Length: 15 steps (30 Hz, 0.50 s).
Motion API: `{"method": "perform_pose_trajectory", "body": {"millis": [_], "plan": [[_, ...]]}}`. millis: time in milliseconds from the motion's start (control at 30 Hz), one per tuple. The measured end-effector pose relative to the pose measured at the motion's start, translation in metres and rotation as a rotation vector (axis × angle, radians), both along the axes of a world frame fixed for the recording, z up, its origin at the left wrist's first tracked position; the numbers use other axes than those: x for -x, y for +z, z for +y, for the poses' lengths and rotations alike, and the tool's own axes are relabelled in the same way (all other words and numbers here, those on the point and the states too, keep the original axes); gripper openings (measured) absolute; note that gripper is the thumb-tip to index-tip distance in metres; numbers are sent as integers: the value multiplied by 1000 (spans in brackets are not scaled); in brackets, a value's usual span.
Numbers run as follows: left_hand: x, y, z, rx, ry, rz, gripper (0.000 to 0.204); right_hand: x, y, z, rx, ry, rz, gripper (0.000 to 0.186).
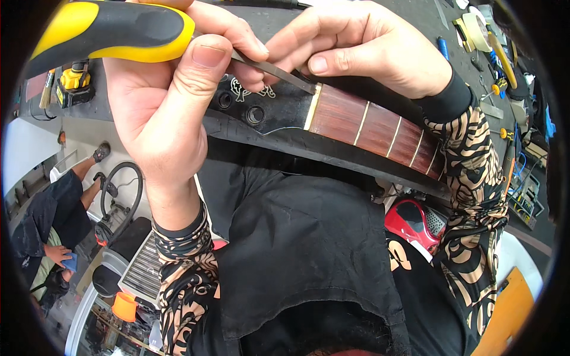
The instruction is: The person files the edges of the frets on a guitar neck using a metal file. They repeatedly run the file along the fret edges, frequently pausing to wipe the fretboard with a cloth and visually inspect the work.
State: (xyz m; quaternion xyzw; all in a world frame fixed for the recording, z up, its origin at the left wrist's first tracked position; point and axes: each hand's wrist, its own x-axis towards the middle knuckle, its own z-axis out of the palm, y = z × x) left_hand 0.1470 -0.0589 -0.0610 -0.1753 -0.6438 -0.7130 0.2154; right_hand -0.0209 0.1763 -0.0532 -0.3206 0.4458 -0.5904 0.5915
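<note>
The left fingers [234, 32] are pinching a yellow-and-black-handled file [160, 29]; the right fingers [323, 26] are curling loosely beside its blade [279, 72] — whether gripping, I cannot tell; the blade is apparently meeting the nut [311, 113] of a guitar neck [368, 120] lying along the surface [418, 35]; likely nut-filing — the next stroke is calling for steady alignment.

A flat-bladed hand tool [133, 29] sat at 10 o'clock, its yellow-and-black handle [170, 29] uppermost, its metal blade [284, 75] pointing toward 4 o'clock, the tip at the pale nut [312, 108] of a guitar neck [380, 127]. The black headstock [274, 111], pierced with round holes, lay at the nut's 9 o'clock; the reddish-brown, fretted fingerboard [337, 111] ran toward 4 o'clock
</note>
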Motion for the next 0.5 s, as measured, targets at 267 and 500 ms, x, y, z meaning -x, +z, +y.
{"method": "perform_pose_trajectory", "body": {"millis": [267,500], "plan": [[4,-10,15,-81,-17,-6,45,14,-16,0,139,36,383,26],[10,-5,28,159,44,81,39,19,-30,0,144,76,351,21]]}}
